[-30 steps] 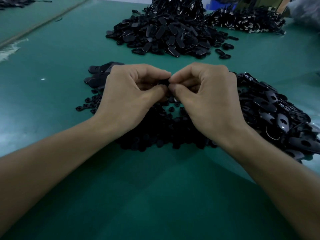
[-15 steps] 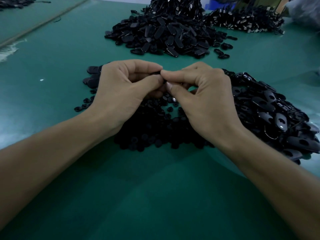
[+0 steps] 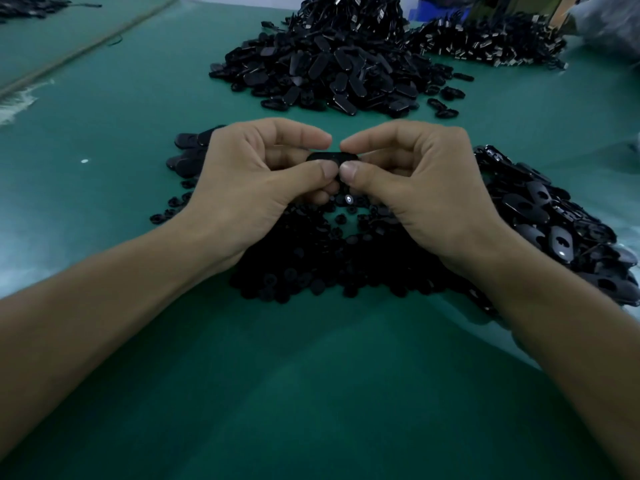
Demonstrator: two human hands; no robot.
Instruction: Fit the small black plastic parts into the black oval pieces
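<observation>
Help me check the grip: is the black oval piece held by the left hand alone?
No: the left hand and the right hand both pinch the black oval piece, one at each end.

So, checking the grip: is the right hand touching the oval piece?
Touching. The head view shows the right hand pressing its thumb on the oval piece; the left hand grips its other end.

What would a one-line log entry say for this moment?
step: fitting | left hand: pinches oval piece | right hand: pinches same piece | small parts pile: beneath hands | insert: hidden by thumbs
</observation>
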